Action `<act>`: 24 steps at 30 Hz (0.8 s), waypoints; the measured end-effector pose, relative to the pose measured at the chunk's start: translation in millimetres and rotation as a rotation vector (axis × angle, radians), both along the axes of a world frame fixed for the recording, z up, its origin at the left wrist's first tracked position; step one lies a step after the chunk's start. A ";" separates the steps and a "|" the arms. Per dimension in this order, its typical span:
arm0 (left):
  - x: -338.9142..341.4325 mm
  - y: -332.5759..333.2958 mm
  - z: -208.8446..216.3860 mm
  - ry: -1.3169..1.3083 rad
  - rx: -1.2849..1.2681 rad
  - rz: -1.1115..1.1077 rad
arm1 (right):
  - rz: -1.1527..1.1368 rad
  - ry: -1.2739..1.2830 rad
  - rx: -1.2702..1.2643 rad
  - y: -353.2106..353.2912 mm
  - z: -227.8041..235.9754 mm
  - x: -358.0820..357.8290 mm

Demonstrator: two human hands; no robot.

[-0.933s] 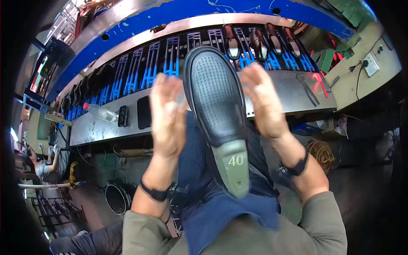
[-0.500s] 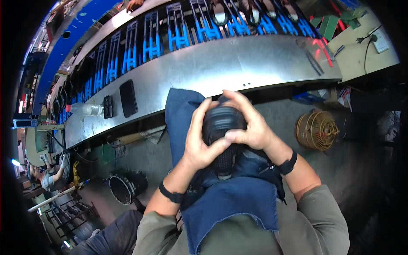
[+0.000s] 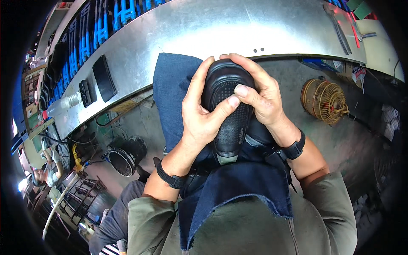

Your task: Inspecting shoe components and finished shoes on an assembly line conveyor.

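Note:
A black shoe [image 3: 229,131] is held above my lap with its textured sole facing up at me. My left hand [image 3: 199,112] wraps round its left side, the thumb pressing on the sole. My right hand [image 3: 265,100] grips the right side, its thumb also on the sole close to the left thumb. The fingertips of both hands curl round the far rounded end and are partly hidden. At the shoe's near end a small pale green piece [image 3: 227,160] shows. A dark blue cloth [image 3: 174,85] lies over my leg below the left hand.
Ahead runs a metal bench [image 3: 187,29] with a black phone [image 3: 104,78], a clear bottle [image 3: 63,105] and long tongs [image 3: 338,29]. Blue racks [image 3: 102,25] stand beyond it. A round fan [image 3: 325,101] is at right, a black bucket [image 3: 126,156] at left, near another person [image 3: 51,170].
The shoe, blurred before, now shows its sole plainly, more upturned toward me. Both hands keep hold of it and appear higher in the picture. The whole view has shifted too.

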State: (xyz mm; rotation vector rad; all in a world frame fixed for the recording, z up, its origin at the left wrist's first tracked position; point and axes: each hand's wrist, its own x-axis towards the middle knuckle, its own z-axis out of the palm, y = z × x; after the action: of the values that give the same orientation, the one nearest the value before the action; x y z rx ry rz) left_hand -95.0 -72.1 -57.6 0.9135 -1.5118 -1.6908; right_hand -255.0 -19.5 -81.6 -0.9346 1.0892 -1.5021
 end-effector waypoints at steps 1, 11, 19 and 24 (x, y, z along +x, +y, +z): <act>-0.5 -0.1 1.0 0.004 -0.005 0.005 | -0.027 0.070 -0.018 -0.2 -0.5 1.1; 46.8 8.6 -0.7 0.179 0.465 0.266 | 0.171 0.450 0.088 46.7 16.2 20.6; 87.0 47.5 48.1 -0.704 -0.731 -0.288 | -0.293 0.245 0.148 134.9 92.8 -53.5; -1.7 3.7 6.2 -0.349 -0.829 -0.404 | -0.463 0.222 0.302 74.7 22.7 -78.7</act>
State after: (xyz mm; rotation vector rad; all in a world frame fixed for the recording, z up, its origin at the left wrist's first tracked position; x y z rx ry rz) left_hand -96.7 -68.3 -51.4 0.4698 -2.4821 -0.9659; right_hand -333.7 55.2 -59.0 -0.6739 1.7303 -1.5580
